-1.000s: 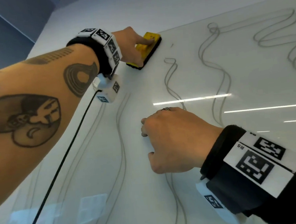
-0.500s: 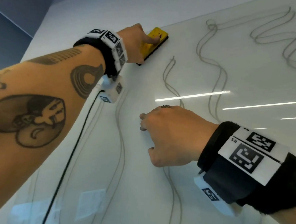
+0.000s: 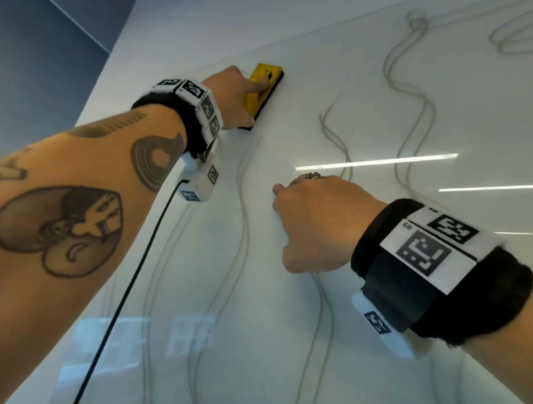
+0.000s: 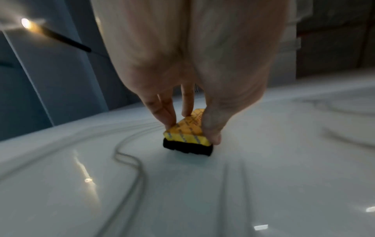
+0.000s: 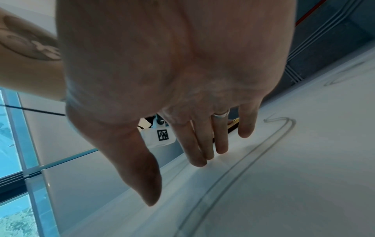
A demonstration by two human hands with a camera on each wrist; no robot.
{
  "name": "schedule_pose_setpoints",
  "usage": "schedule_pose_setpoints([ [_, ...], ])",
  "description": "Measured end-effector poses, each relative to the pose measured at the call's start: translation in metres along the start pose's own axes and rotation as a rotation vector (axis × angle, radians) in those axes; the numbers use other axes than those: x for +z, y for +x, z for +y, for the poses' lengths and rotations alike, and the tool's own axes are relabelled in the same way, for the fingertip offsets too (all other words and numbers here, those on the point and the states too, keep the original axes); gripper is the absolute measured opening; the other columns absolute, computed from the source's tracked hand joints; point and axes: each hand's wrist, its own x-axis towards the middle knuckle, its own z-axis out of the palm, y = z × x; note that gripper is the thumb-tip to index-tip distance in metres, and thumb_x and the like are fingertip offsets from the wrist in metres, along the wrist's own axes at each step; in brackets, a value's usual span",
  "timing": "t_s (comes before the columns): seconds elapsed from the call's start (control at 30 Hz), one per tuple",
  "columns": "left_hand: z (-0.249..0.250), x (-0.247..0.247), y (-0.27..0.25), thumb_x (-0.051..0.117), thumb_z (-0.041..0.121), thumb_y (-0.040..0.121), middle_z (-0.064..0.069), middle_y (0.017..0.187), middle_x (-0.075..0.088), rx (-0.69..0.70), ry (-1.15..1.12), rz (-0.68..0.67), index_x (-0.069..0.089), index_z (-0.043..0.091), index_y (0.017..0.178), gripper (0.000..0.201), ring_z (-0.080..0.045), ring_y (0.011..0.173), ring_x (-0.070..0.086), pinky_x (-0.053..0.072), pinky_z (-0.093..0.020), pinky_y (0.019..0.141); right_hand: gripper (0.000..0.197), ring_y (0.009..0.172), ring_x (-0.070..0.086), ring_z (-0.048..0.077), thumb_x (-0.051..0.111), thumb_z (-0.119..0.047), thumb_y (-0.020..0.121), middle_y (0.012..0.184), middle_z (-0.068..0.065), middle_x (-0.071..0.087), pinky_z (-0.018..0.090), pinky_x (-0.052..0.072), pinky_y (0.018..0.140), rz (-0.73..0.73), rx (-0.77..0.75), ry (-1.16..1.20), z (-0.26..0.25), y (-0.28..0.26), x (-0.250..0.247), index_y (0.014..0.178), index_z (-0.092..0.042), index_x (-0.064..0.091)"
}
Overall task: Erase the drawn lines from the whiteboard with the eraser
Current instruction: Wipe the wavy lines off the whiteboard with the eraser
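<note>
The whiteboard (image 3: 392, 303) is glossy and carries several wavy grey drawn lines (image 3: 411, 122). My left hand (image 3: 235, 93) grips the yellow eraser (image 3: 263, 85) near the board's upper left edge, black felt flat on the surface. In the left wrist view the eraser (image 4: 186, 133) sits between thumb and fingers (image 4: 166, 115), with drawn lines (image 4: 134, 165) curving just in front of it. My right hand (image 3: 317, 223) rests lower on the board and holds nothing. Its straight fingers (image 5: 194, 150) touch the surface beside a double line (image 5: 243, 160).
A black cable (image 3: 120, 300) hangs from the left wrist unit across the board's lower left. A blue-grey wall (image 3: 28, 60) borders the board on the left. Ceiling-light glare (image 3: 376, 162) streaks the board's middle.
My left hand has slid the eraser a short way up along the board's top left. The right hand has stayed where it was, fingertips on the board.
</note>
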Motion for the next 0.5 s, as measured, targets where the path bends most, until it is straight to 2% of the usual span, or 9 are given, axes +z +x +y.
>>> schedule_pose_setpoints([
  [0.07, 0.022, 0.000, -0.006, 0.071, 0.031, 0.089, -0.004, 0.147, 0.038, 0.136, -0.067, -0.007, 0.034, 0.043, 0.152, 0.074, -0.023, 0.119, 0.051, 0.040, -0.030, 0.098, 0.026, 0.090, 0.052, 0.021, 0.058, -0.031, 0.084, 0.087, -0.002, 0.045, 0.033, 0.042, 0.073, 0.011, 0.011, -0.014, -0.007, 0.001, -0.003, 0.102, -0.016, 0.046],
  [0.13, 0.033, 0.005, -0.008, 0.072, 0.032, 0.089, 0.002, 0.148, 0.037, 0.213, -0.109, -0.003, 0.035, 0.045, 0.151, 0.074, -0.014, 0.114, 0.048, 0.037, -0.025, 0.095, 0.028, 0.075, 0.044, 0.019, 0.058, -0.033, 0.085, 0.080, 0.000, 0.038, 0.034, 0.039, 0.072, 0.027, 0.053, -0.042, -0.017, 0.002, -0.005, 0.085, -0.015, 0.037],
  [0.2, 0.019, 0.009, -0.007, 0.071, 0.032, 0.089, -0.002, 0.147, 0.038, 0.203, -0.102, 0.037, 0.034, 0.043, 0.152, 0.073, -0.020, 0.123, 0.048, 0.038, -0.028, 0.099, 0.034, 0.065, 0.036, 0.015, 0.058, -0.033, 0.086, 0.077, 0.001, 0.039, 0.032, 0.037, 0.066, 0.043, 0.082, -0.053, -0.026, 0.003, -0.005, 0.074, -0.017, 0.030],
  [0.27, -0.014, 0.012, -0.003, 0.069, 0.029, 0.090, -0.011, 0.146, 0.037, 0.108, -0.043, 0.047, 0.032, 0.038, 0.154, 0.074, -0.032, 0.129, 0.046, 0.039, -0.034, 0.104, 0.033, 0.063, 0.037, 0.014, 0.058, -0.031, 0.087, 0.077, 0.002, 0.042, 0.028, 0.032, 0.058, 0.078, 0.097, -0.050, -0.030, 0.006, -0.005, 0.073, -0.018, 0.031],
  [0.33, -0.055, 0.018, -0.001, 0.069, 0.028, 0.090, -0.018, 0.146, 0.036, -0.017, 0.003, 0.039, 0.032, 0.034, 0.155, 0.075, -0.040, 0.129, 0.046, 0.040, -0.038, 0.106, 0.028, 0.066, 0.041, 0.014, 0.058, -0.031, 0.087, 0.080, 0.001, 0.046, 0.027, 0.030, 0.054, 0.073, 0.121, -0.039, -0.031, 0.007, -0.004, 0.076, -0.018, 0.035],
  [0.4, -0.083, 0.023, -0.001, 0.070, 0.030, 0.089, -0.019, 0.147, 0.034, -0.106, 0.040, 0.028, 0.033, 0.033, 0.155, 0.076, -0.043, 0.129, 0.046, 0.041, -0.041, 0.108, 0.021, 0.070, 0.047, 0.014, 0.058, -0.032, 0.087, 0.084, -0.001, 0.050, 0.027, 0.031, 0.054, 0.083, 0.146, -0.037, -0.032, 0.009, -0.001, 0.083, -0.018, 0.043],
  [0.5, -0.092, 0.026, 0.003, 0.070, 0.028, 0.089, -0.020, 0.146, 0.035, -0.081, 0.029, 0.014, 0.032, 0.033, 0.155, 0.076, -0.044, 0.128, 0.046, 0.042, -0.043, 0.107, 0.017, 0.070, 0.049, 0.015, 0.060, -0.031, 0.086, 0.083, -0.001, 0.053, 0.026, 0.030, 0.052, 0.104, 0.182, -0.058, -0.041, 0.013, 0.002, 0.085, -0.018, 0.049],
])
